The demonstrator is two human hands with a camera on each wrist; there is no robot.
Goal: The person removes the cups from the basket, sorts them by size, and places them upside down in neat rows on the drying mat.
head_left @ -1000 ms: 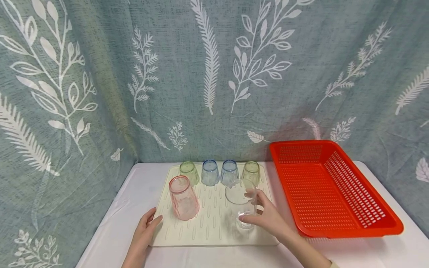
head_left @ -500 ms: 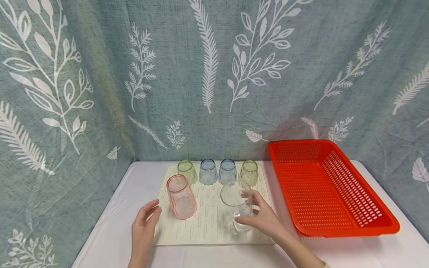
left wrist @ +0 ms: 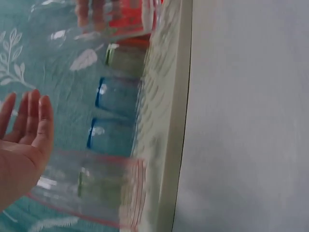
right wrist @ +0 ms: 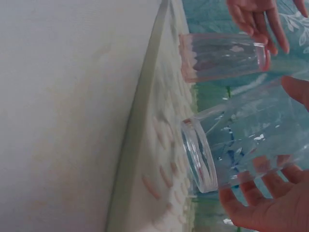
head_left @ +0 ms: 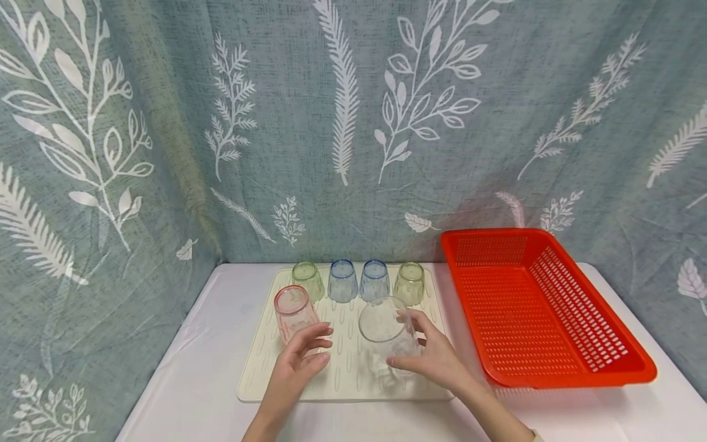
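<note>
A clear glass [head_left: 381, 322], wide rim upward, leans slightly in my right hand [head_left: 433, 356], which grips its side with thumb and fingers. In the right wrist view its thick base is close to the ribbed cream mat [head_left: 345, 383]; whether they touch, I cannot tell. My left hand [head_left: 301, 365] hovers over the mat with fingers loosely extended and nothing held. Behind it stands a pink glass [head_left: 291, 304], upside down, its lower part hidden by that hand in the head view. The left wrist view shows the left palm [left wrist: 24, 154] beside the pink glass.
Along the mat's back edge stand a green glass [head_left: 307, 283], two blue glasses [head_left: 343, 283] and a yellow-green glass [head_left: 410, 285]. A red plastic basket [head_left: 519, 325] sits on the white table to the right. A leaf-patterned curtain [head_left: 276, 123] hangs behind.
My left hand has moved right, from the mat's left edge to in front of the pink glass. My right hand keeps its grip; the clear glass has tilted a little to the left.
</note>
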